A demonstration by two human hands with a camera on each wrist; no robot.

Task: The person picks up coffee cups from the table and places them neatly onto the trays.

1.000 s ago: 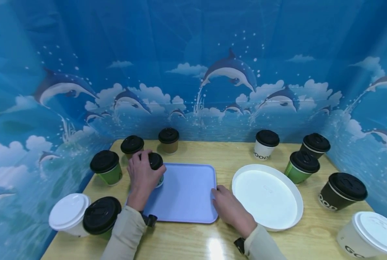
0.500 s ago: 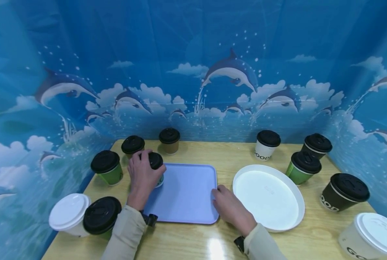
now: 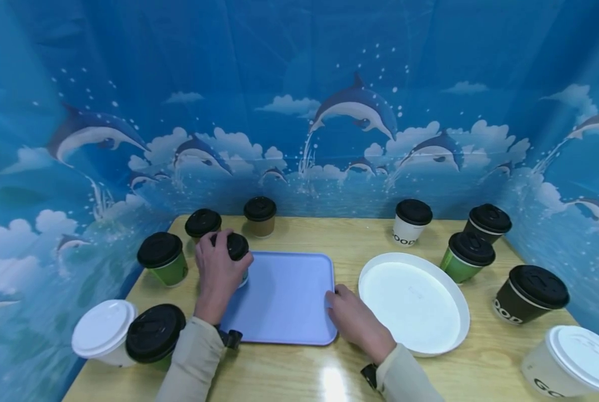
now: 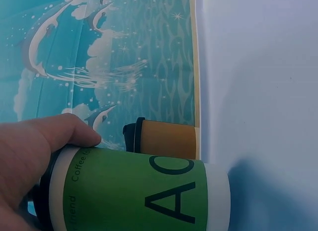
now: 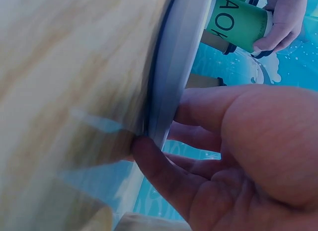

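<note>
My left hand grips a green paper coffee cup by its black lid. The cup stands upright at the left part of a lavender-blue rectangular tray; in the head view my hand hides most of it. Dark letters show on its green side in the left wrist view. My right hand pinches the tray's right rim, its thumb on one side and fingers on the other, as the right wrist view shows.
A round white tray lies right of the blue one. Lidded cups line both sides, among them a white-lidded cup, a black-lidded green cup, a brown cup and a black cup. A dolphin-print curtain surrounds the wooden table.
</note>
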